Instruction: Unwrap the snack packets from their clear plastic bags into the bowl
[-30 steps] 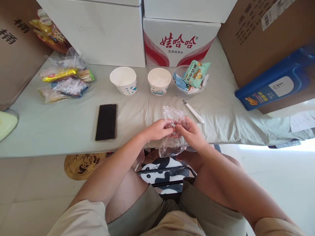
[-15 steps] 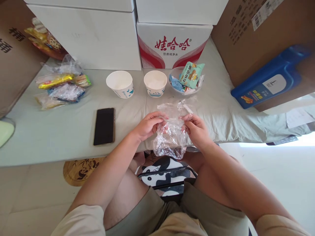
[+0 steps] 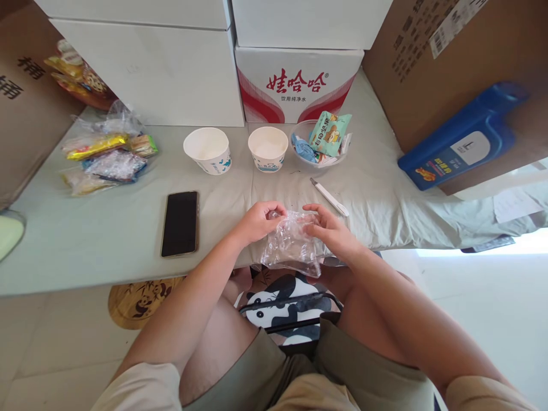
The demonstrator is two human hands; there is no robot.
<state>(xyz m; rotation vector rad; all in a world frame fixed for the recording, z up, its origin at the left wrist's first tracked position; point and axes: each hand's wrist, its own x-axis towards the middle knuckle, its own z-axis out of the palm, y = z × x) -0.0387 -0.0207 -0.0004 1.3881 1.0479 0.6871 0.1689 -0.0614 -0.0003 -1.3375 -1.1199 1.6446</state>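
Note:
Over the table's front edge I have a crumpled clear plastic bag (image 3: 293,245). My left hand (image 3: 262,221) is closed, pinching the bag's upper left corner between thumb and fingers. At the bag's right side my right hand (image 3: 331,229) has its thumb and fingers apart; the fingertips are against or just beside the film. Just beyond the right hand lies a slim white-handled tool (image 3: 331,198) with a grey tip, its exact kind unclear. Farther back stand two white paper cups (image 3: 268,149), and a clear bowl (image 3: 314,162) of small wrapped packets.
A black phone (image 3: 180,224) lies left of my forearm. Several packets in clear wrapping (image 3: 109,154) are heaped at the far left. White boxes (image 3: 299,85) line the back, and a blue bottle (image 3: 462,140) leans by a brown carton (image 3: 462,74) on the right.
The bag's upper part has come down and is bunched lower between my hands. My right hand's fingers have spread from their pinch. The white-handled tool now shows uncovered.

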